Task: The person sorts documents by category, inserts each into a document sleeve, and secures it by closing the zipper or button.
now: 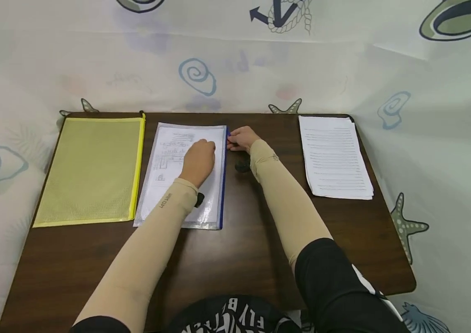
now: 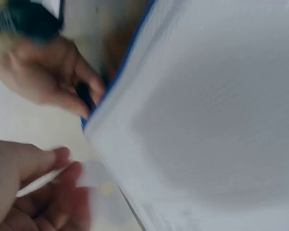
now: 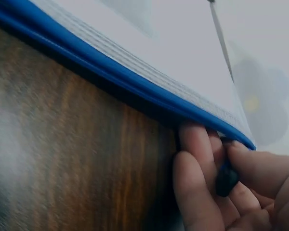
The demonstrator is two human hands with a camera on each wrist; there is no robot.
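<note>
The clear pouch (image 1: 185, 173) lay flat on the table (image 1: 235, 249), between a yellow pouch (image 1: 89, 169) and a paper stack (image 1: 335, 155). At its far blue-edged corner, the right hand (image 1: 241, 138) pinched the dark zip pull (image 3: 226, 178) between thumb and fingertips. The left hand (image 1: 198, 159) lay loosely curled on the pouch, just beside that pinch. The pull would probably run best drawn straight along the edge, with the left hand pressing firmly.

A glossy clear plastic pouch (image 1: 185, 175) with printed paper inside lay beside a matt yellow mesh pouch (image 1: 89, 171) on the dark wood-grain counter (image 1: 235, 249).
</note>
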